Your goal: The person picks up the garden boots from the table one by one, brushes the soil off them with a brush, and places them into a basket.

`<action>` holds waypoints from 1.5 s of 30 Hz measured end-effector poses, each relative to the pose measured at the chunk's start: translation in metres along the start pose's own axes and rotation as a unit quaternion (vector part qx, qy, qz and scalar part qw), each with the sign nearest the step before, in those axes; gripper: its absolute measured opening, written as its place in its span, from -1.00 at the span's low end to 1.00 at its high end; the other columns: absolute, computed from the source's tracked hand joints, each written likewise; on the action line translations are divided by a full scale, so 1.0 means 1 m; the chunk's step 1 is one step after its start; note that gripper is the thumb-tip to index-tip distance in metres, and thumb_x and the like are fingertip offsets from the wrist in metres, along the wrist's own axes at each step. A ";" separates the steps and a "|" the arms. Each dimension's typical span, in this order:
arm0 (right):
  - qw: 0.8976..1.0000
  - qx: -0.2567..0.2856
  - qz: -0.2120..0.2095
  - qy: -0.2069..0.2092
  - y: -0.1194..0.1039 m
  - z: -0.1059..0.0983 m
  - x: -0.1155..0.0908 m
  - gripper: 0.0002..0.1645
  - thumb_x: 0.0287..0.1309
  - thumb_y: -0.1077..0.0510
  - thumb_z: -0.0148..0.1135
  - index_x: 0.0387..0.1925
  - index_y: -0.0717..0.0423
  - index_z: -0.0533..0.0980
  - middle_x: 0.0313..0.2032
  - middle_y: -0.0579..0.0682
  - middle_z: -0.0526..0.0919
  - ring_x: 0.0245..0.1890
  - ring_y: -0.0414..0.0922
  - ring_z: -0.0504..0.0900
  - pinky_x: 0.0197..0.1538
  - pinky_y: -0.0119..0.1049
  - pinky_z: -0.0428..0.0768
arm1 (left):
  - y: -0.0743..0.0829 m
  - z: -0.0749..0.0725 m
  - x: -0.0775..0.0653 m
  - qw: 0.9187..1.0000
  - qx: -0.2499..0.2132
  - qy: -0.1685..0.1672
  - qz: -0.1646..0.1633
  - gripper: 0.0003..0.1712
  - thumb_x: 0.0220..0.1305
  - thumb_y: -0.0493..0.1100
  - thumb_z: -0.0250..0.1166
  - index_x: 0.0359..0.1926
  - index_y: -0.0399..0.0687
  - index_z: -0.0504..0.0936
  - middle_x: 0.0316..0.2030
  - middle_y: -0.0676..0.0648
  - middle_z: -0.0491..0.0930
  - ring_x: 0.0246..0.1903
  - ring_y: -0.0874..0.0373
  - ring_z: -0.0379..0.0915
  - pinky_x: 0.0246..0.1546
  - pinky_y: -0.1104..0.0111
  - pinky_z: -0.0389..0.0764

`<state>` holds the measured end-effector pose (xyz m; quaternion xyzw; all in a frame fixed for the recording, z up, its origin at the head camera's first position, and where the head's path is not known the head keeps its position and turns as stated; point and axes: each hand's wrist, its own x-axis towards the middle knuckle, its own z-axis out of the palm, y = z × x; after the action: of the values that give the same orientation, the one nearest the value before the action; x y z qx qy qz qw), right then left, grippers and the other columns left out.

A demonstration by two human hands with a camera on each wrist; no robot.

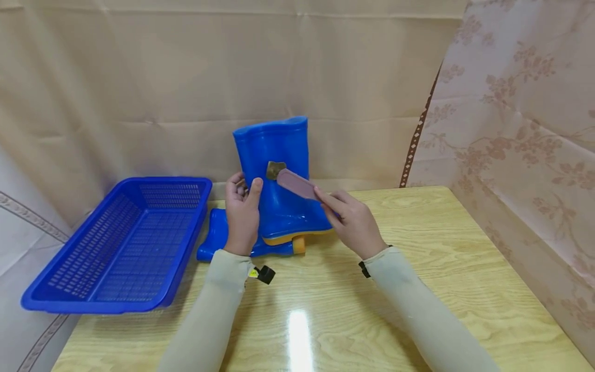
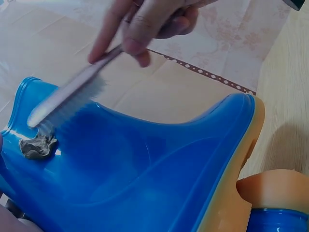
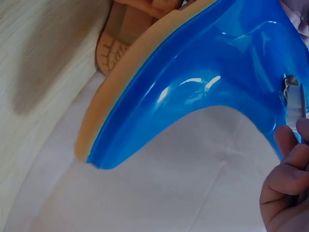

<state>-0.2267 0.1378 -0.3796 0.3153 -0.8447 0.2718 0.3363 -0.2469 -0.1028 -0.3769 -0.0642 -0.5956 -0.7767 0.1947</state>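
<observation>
A blue rain boot (image 1: 285,144) with a yellow-orange sole stands raised, shaft upward, over a second blue boot (image 1: 216,230) lying on its side. My left hand (image 1: 243,217) grips the shaft's left side, thumb across the front, other fingers behind. Between the thumb and fingers of my right hand (image 1: 355,222) is the handle of a brush (image 1: 297,183) with a pinkish back. Pale bristles show in the left wrist view, their tip end at a grey-brown muddy lump (image 2: 37,146) on the shaft. The right wrist view catches only part of the brush.
To the left, a blue plastic basket (image 1: 169,274) with perforated walls stands at the edge of the wooden table (image 1: 325,320). A beige cloth (image 1: 186,67) hangs behind, and a floral cloth (image 1: 525,134) borders the right side.
</observation>
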 end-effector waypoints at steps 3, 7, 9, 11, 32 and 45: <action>1.000 0.004 -0.010 0.012 -0.006 0.001 0.006 -0.40 0.23 0.35 0.43 0.30 0.06 0.59 -0.19 0.08 0.70 -0.46 -0.13 0.53 -0.47 -0.34 0.54 | 0.001 0.002 -0.001 1.000 0.000 -0.006 -0.001 -0.41 0.50 0.07 0.25 0.37 -0.02 0.29 0.14 -0.10 0.52 0.12 0.03 0.50 0.22 0.17 0.58; 1.000 0.008 -0.027 0.010 -0.014 0.002 0.019 -0.37 0.26 0.32 0.41 0.35 0.01 0.55 -0.13 0.07 0.72 -0.38 -0.11 0.57 -0.39 -0.30 0.62 | 0.002 0.005 -0.003 1.000 -0.002 -0.021 0.008 -0.42 0.51 0.04 0.24 0.38 -0.03 0.29 0.14 -0.09 0.51 0.14 0.04 0.48 0.25 0.19 0.55; 1.000 0.006 -0.028 0.002 -0.015 0.002 0.023 -0.36 0.27 0.30 0.41 0.37 -0.01 0.53 -0.11 0.07 0.72 -0.34 -0.08 0.61 -0.32 -0.27 0.67 | 0.003 0.007 -0.004 1.000 -0.001 -0.028 0.013 -0.43 0.52 0.02 0.23 0.39 -0.04 0.28 0.15 -0.09 0.50 0.16 0.04 0.47 0.27 0.20 0.53; 1.000 0.000 -0.020 -0.004 -0.015 0.002 0.025 -0.36 0.27 0.30 0.41 0.37 -0.02 0.53 -0.10 0.07 0.73 -0.30 -0.06 0.65 -0.26 -0.24 0.72 | 0.004 0.007 -0.005 0.999 0.001 -0.031 0.016 -0.43 0.52 0.01 0.23 0.38 -0.05 0.28 0.15 -0.08 0.50 0.17 0.05 0.46 0.28 0.21 0.52; 1.000 0.000 0.015 -0.001 0.004 -0.003 0.001 -0.42 0.25 0.35 0.42 0.29 0.04 0.60 -0.22 0.04 0.68 -0.50 -0.16 0.49 -0.50 -0.36 0.48 | 0.000 0.008 -0.002 1.000 -0.003 0.004 0.016 -0.42 0.55 -0.02 0.20 0.41 -0.10 0.22 0.20 -0.14 0.45 0.19 0.04 0.43 0.31 0.16 0.47; 0.997 0.022 -0.047 0.053 -0.010 0.006 0.020 -0.41 0.22 0.35 0.43 0.29 0.07 0.60 -0.14 0.10 0.73 -0.41 -0.10 0.58 -0.44 -0.33 0.57 | 0.002 0.012 -0.004 1.000 0.007 0.000 0.019 -0.39 0.53 0.01 0.22 0.42 -0.08 0.24 0.20 -0.13 0.44 0.20 0.05 0.41 0.32 0.19 0.46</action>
<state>-0.2330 0.1203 -0.3659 0.3470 -0.8037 0.2911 0.3859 -0.2443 -0.0907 -0.3731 -0.0738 -0.5999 -0.7684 0.2102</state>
